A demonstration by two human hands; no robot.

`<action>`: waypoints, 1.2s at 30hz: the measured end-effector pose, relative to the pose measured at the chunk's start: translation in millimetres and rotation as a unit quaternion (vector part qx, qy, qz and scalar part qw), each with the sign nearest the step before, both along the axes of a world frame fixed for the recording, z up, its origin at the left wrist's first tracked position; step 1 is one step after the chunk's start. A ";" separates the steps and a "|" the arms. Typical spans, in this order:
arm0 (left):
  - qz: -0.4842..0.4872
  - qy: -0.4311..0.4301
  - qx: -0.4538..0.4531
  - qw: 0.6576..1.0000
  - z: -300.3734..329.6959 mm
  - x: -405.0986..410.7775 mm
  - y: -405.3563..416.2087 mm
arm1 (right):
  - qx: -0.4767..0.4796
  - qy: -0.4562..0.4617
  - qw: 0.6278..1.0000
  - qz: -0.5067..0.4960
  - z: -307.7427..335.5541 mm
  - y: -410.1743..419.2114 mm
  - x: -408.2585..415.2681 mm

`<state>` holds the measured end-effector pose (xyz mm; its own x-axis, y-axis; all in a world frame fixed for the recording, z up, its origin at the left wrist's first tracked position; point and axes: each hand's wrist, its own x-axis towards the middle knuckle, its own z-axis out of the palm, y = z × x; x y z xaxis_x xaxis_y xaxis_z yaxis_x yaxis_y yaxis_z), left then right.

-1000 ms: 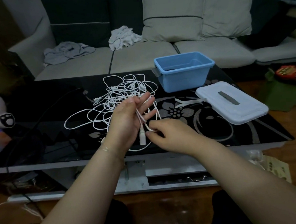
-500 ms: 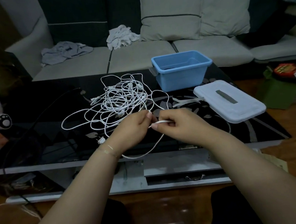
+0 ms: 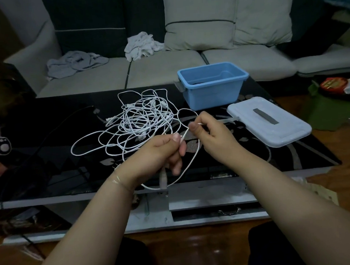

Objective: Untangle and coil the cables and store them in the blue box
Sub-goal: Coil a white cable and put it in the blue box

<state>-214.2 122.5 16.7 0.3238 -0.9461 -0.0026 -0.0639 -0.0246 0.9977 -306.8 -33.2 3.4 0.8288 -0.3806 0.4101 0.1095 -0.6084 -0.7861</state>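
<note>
Both hands, the left hand [image 3: 163, 151] and right hand [image 3: 213, 134], pinch one white cable [image 3: 185, 132] above the bench [image 3: 48, 160]; the tangle [image 3: 140, 122] remains unsorted, the blue box [image 3: 212, 89] apparently holding no white coil yet.

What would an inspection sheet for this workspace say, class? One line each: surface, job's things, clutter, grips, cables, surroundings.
Surface: black glass table with a floral pattern.
Job's things: blue box open, upright on the table; white lid flat beside it.
Clutter: nothing seen on the table besides the job's things.
Grips: left hand and right hand each pinch one white strand.
Cables: white cables tangled on the table; a connector dangles below the left hand.
Surroundings: sofa with crumpled cloths behind the table.
</note>
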 end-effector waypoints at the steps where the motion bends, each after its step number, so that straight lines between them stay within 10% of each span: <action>1: -0.010 0.035 -0.010 0.999 -0.1 -0.3 -0.1 | 0.022 0.000 1.000 0.001 -2.4 0.9 2.1; 9: 0.098 0.210 -0.147 0.962 6.7 4.1 -3.7 | 0.028 0.050 0.998 0.003 -26.1 24.9 24.8; 22: 0.280 0.174 -0.177 0.927 5.3 6.1 -5.2 | -0.171 0.161 0.969 0.079 -22.7 60.0 17.0; 30: 0.329 -0.102 -0.099 0.934 -11.1 18.7 -11.5 | -0.235 0.148 0.958 0.070 -34.2 49.2 22.9; 36: 0.283 -0.445 0.054 0.848 -23.1 26.1 -8.4 | -0.204 0.092 0.972 0.070 -23.5 41.9 20.3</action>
<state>-188.2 114.2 -6.3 0.6456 -0.6484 0.4035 -0.7372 -0.3912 0.5510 -286.5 8.7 -20.1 0.9343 -0.0966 0.3432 0.0933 -0.8629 -0.4967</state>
